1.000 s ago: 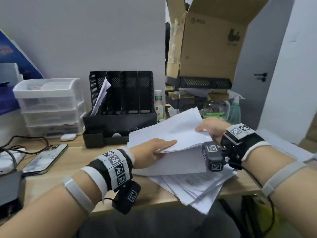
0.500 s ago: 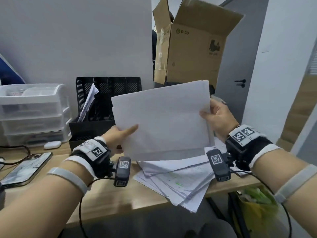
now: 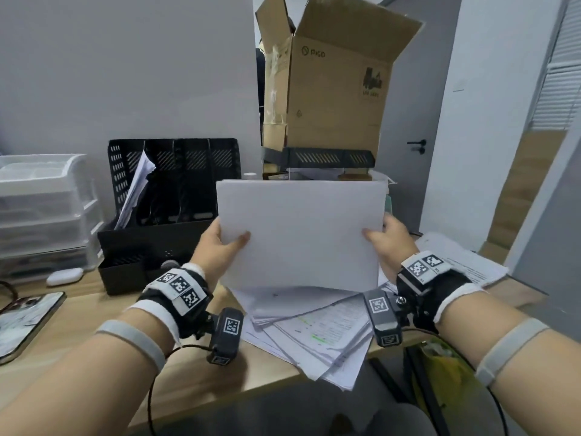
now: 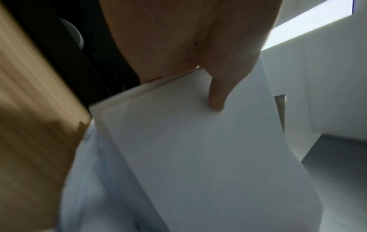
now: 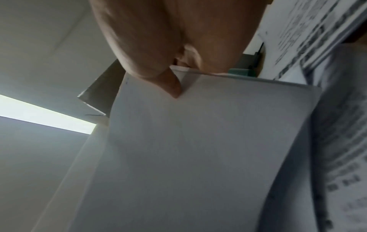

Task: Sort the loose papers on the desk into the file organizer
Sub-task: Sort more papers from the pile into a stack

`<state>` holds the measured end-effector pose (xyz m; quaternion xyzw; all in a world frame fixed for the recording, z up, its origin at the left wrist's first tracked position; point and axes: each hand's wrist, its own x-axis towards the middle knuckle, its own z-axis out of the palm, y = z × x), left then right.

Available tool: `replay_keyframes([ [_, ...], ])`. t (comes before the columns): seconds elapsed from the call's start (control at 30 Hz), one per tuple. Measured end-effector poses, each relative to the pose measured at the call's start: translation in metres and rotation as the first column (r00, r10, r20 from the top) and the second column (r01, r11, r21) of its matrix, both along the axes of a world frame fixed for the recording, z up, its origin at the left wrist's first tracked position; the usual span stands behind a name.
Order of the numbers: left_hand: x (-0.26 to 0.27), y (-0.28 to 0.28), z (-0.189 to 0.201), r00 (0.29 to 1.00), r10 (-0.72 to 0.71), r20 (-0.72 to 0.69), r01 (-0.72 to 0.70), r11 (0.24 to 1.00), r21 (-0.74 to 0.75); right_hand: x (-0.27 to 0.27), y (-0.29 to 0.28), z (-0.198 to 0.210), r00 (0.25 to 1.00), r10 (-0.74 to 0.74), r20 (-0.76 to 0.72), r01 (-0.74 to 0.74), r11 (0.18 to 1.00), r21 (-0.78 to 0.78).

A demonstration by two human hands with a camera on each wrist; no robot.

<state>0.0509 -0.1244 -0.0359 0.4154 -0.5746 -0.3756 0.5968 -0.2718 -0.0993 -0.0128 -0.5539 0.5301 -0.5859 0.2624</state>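
Observation:
I hold a bundle of blank white sheets [image 3: 301, 234] upright above the desk, its long edge level. My left hand [image 3: 224, 243] pinches its left edge, thumb on the near face; the left wrist view shows that thumb on the sheets [image 4: 198, 149]. My right hand [image 3: 382, 239] pinches the right edge the same way, seen against the bundle [image 5: 198, 149] in the right wrist view. Under the bundle lies a messy pile of printed papers [image 3: 317, 335], overhanging the desk's front edge. The black file organizer [image 3: 163, 221] stands behind and to the left, with some papers [image 3: 135, 190] leaning in its leftmost slot.
A clear plastic drawer unit [image 3: 44, 212] stands at far left, a white earbud case [image 3: 64, 276] and a phone [image 3: 25, 322] in front of it. An open cardboard box [image 3: 327, 89] sits on a black tray [image 3: 327, 157] behind the bundle. More printed sheets [image 3: 456, 259] lie at right.
Both hands lifted the white bundle off the pile and stood it upright. Since half a second ago it has come lower and squared up, with the left thumb now on its near face.

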Motion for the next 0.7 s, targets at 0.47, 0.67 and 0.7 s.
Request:
replay_keyframes([
  [0.47,0.003,-0.010,0.008,0.990,0.133,-0.047,-0.133,0.991,0.005,-0.014,0.003,-0.003,0.979,0.102,-0.177,-0.115,0.991,-0.064],
  [0.67,-0.043,0.045,0.053,0.927,-0.131,0.352,0.018,0.952,0.307,0.011,0.036,0.041,0.840,-0.405,-0.361,0.216,0.860,-0.462],
  [0.7,-0.056,0.058,0.062,0.924,-0.258,0.283,0.173,0.940,0.294,0.019,0.045,0.044,0.829,-0.419,-0.370,0.167,0.817,-0.553],
])
